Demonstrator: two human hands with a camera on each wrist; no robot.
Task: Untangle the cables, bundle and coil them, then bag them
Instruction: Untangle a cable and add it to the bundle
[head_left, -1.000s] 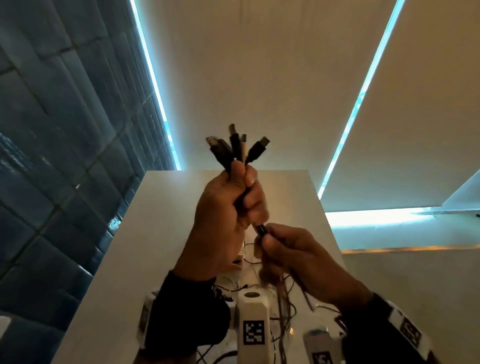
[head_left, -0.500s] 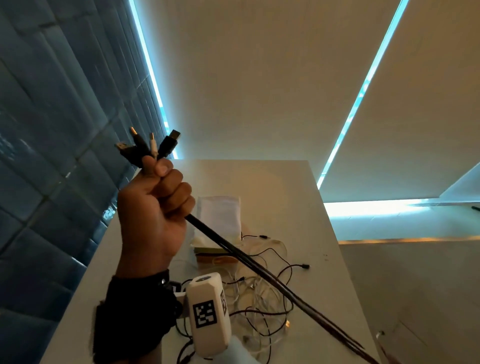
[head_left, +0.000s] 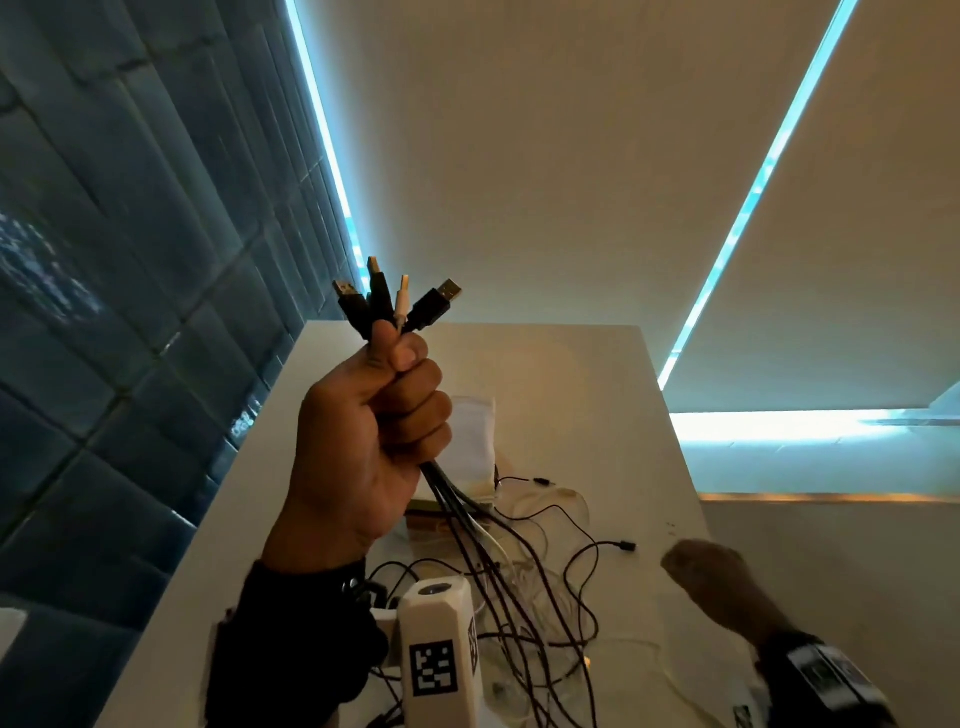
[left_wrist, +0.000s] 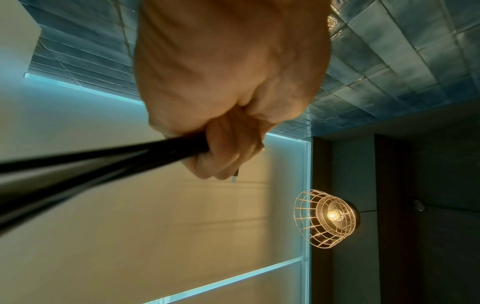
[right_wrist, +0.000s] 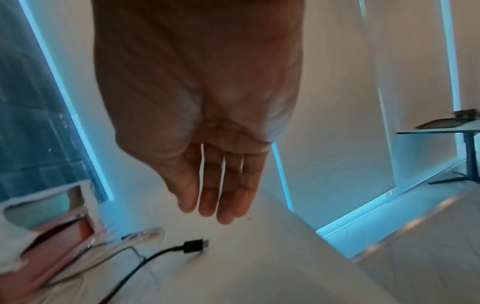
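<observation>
My left hand (head_left: 371, 436) is raised in a fist, fingers and thumb wrapped tight round a bunch of cables (head_left: 457, 512). Four plugs (head_left: 395, 304) stick up out of the top of the fist: three black, one white, fanned apart. Below the fist the strands hang down, mostly black with one white, to the table (head_left: 571, 374), where they run into a loose tangle (head_left: 540, 587) of thin black and white leads lying flat. Left wrist view: same fist (left_wrist: 228, 86) from below, black strands (left_wrist: 98, 158) leaving it toward the left edge, a bit of metal plug tip showing past the fingers.

My right hand (head_left: 719, 584) is low at the right, over the table's right edge, blurred in the head view. Right wrist view shows it (right_wrist: 207, 127) flat-fingered, fingers straight and close together, holding nothing, hovering above the table, not touching it. Just below it on the table lies a black connector (right_wrist: 194, 245) with its lead trailing toward the near edge.

Behind the tangle lies a white pouch (head_left: 472, 431) on top of something tan, partly hidden by my fist. Can't tell if the pouch is open. A cage lamp (left_wrist: 324, 218) glows in the left wrist view. Blue tiled wall (head_left: 104, 260) on the left.
</observation>
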